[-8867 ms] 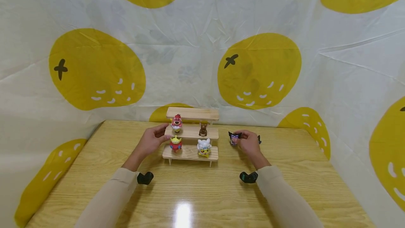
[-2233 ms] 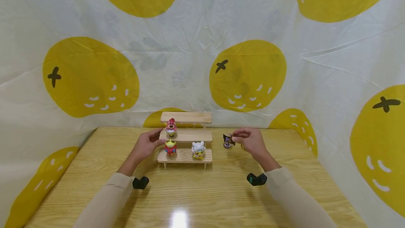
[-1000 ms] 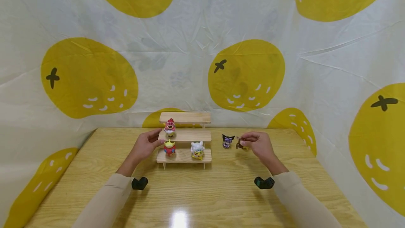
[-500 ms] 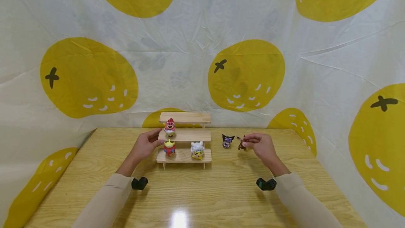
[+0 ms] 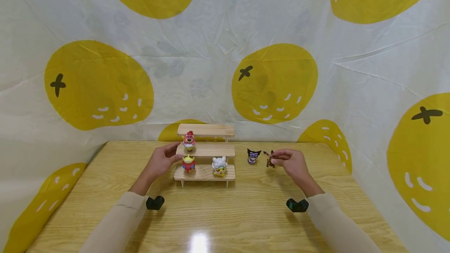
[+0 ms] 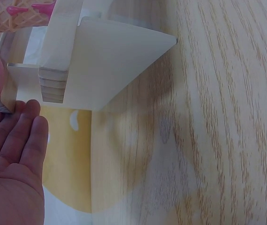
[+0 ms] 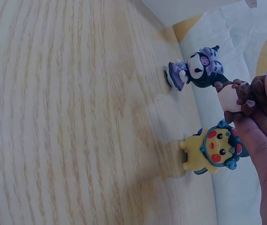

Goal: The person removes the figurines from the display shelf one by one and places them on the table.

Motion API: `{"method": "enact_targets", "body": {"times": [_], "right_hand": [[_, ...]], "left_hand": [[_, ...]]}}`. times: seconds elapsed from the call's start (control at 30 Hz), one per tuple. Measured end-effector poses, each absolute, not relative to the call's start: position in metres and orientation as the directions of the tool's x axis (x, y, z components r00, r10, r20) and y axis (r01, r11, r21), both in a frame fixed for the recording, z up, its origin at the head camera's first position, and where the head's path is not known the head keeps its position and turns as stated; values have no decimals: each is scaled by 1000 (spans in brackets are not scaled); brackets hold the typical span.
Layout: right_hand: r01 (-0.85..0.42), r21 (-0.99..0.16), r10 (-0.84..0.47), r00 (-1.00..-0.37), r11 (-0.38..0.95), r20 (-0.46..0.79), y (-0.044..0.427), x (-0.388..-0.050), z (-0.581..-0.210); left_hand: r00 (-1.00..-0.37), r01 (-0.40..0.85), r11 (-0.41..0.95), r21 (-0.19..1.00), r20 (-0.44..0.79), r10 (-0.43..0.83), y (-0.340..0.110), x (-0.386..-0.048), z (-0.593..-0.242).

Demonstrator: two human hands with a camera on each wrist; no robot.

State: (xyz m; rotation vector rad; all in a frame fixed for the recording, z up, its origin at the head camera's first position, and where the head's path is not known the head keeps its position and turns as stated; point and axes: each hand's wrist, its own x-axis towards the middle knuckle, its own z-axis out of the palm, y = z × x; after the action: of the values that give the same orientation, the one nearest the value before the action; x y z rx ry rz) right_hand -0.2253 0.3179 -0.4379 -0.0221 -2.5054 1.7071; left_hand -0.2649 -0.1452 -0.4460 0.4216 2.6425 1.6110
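Pinched in my right hand point(image 5: 293, 164) is a small brown figurine point(image 7: 236, 97), held above the wood-grain table beside a black-eared purple figurine point(image 5: 252, 157). A yellow figurine in a blue hood point(image 7: 208, 149) stands near them in the right wrist view; in the head view my hand hides it. My left hand point(image 5: 162, 162) grips the left end of the middle board of a three-tier display shelf point(image 5: 212, 151), thumb and fingers on opposite faces. On that tier stands a pink bear figurine point(image 5: 189, 142). The lowest tier bears a red-suited alien figurine point(image 5: 188, 165) and a white-hatted yellow figurine point(image 5: 219, 166).
A pale curtain point(image 5: 197, 89) with big yellow fruit prints hangs behind and beside the table point(image 5: 225, 210). The shelf's translucent side support point(image 6: 110, 56) stands on the table in the left wrist view.
The brown figurine has left the right part of the middle tier and is in my right hand, which has moved right past the black-eared figurine. My left hand stays at the shelf.
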Motion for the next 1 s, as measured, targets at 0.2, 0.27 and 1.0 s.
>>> {"method": "enact_targets", "body": {"times": [0.2,0.27,1.0], "right_hand": [[-41,-923,82,-994,384,78,319,-223,-438],[-45,-922,80,-993,385,81,320,-223,-438],[-14,-918,107,-992,397,62,327,-223,-450]], "left_hand": [[-962,221,420,880,126,242,-145,-265,-447],[-962,222,421,880,127,241,-145,-265,-447],[-960,229,415,881,135,245,-147,-266,-449]]}}
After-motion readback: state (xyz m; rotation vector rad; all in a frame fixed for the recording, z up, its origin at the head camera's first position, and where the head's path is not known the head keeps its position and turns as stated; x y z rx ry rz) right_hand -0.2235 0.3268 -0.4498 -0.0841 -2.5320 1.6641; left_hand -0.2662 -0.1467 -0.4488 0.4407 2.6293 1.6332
